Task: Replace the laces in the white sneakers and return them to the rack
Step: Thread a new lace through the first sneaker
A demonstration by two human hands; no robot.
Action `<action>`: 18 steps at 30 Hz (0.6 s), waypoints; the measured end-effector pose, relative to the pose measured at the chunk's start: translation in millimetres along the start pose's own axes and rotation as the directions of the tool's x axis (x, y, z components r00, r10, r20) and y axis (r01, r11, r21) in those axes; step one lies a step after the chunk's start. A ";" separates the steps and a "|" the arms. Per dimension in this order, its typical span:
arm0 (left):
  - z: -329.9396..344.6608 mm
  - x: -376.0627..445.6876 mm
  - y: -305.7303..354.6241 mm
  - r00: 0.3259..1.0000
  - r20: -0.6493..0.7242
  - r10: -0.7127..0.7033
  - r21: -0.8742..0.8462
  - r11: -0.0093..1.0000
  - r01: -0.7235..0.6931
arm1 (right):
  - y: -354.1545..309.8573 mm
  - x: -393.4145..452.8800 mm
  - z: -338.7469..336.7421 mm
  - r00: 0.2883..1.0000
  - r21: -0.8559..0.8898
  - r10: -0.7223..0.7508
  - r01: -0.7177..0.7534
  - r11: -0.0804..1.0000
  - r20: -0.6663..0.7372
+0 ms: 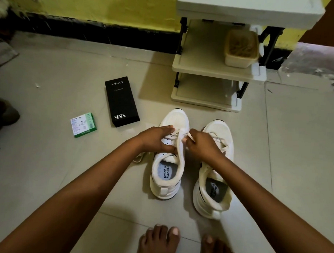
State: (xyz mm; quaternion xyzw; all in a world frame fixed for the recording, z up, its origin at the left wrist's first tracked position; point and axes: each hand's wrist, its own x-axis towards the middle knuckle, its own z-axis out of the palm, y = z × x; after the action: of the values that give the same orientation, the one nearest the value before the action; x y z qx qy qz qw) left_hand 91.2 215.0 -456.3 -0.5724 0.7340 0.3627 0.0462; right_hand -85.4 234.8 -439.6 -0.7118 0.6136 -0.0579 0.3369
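Both hands are down on the left sneaker, working the lace area. The left hand rests over the left side of the shoe's upper, fingers curled with the tips on the eyelet row and the thumb pressed near the tongue. The right hand is curled and pinching a lace end between thumb and fingertips, right over the middle of the shoe. A long strip of lace runs from between the two hands back toward the collar. A bit of loose lace also pokes out on the floor just left of that shoe, under the left wrist.

The right sneaker sits just beside it, partly covered by the right forearm, laces crossed on top.

Everything's on a pale tiled floor. Bare toes show at the bottom edge. Past the shoes stands the cream rack with black legs, against a yellow wall with a dark base strip. A beige tub sits on the rack's middle shelf. Left of the shoes, well apart from them, lies a black vivo box, and further left a small green and white box.
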 end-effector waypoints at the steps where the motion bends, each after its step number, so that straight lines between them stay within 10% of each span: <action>1: 0.0 -0.6 0.0 1.000 0.001 0.003 -0.001 1.000 -0.003 | -2.1 1.3 -6.0 1.000 0.055 0.001 -0.001 0.998 -0.009; 7: 0.9 -2.1 0.2 1.000 -0.013 -0.024 -0.040 0.999 0.023 | -8.2 2.8 -29.4 0.984 0.571 0.066 -0.149 0.807 0.163; 18: -30.3 -3.3 13.9 0.982 0.147 -0.114 0.091 0.991 0.101 | 5.1 5.9 -19.2 0.993 -0.026 0.017 -0.014 1.000 0.115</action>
State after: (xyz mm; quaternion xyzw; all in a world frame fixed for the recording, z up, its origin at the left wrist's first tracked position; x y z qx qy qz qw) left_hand 90.6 201.1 -425.9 -0.5794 0.7108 0.3713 0.1455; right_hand -97.7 221.4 -429.7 -0.7134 0.5992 -0.0067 0.3632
